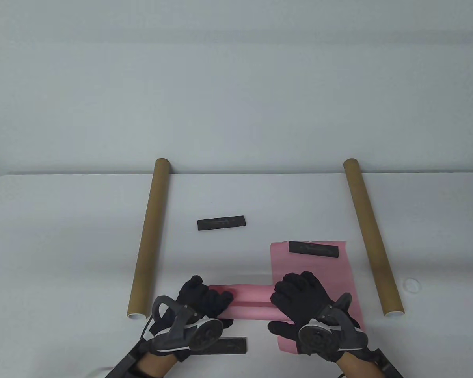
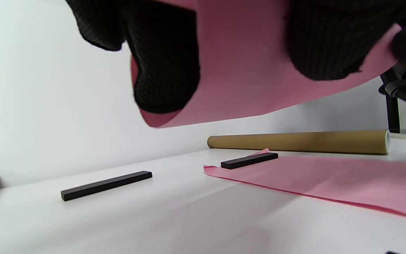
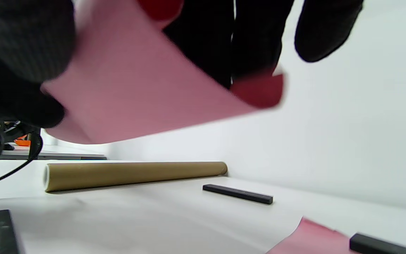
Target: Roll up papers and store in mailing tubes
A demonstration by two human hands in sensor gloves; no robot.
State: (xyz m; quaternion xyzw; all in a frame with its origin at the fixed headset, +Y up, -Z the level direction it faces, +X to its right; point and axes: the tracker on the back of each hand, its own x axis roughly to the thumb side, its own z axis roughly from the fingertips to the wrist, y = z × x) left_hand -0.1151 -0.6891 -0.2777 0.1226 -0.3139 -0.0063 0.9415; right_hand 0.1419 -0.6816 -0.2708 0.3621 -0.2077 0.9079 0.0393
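Observation:
A pink paper [image 1: 249,301], curled into a loose roll, lies across the front of the table between my hands. My left hand [image 1: 203,300] grips its left end and my right hand [image 1: 296,296] grips its right end. In the left wrist view the paper [image 2: 248,77] hangs above the table in my fingers [image 2: 164,74]. It also shows in the right wrist view [image 3: 143,95], lifted and blurred. Two brown mailing tubes lie lengthwise, one on the left [image 1: 148,240] and one on the right [image 1: 372,236]. Both have open near ends.
A flat pink sheet [image 1: 319,269] lies under my right hand, with a black bar [image 1: 313,249] on its far edge. Another black bar [image 1: 222,223] lies mid-table, and one [image 1: 229,345] by my left wrist. A white cap [image 1: 410,284] sits near the right tube.

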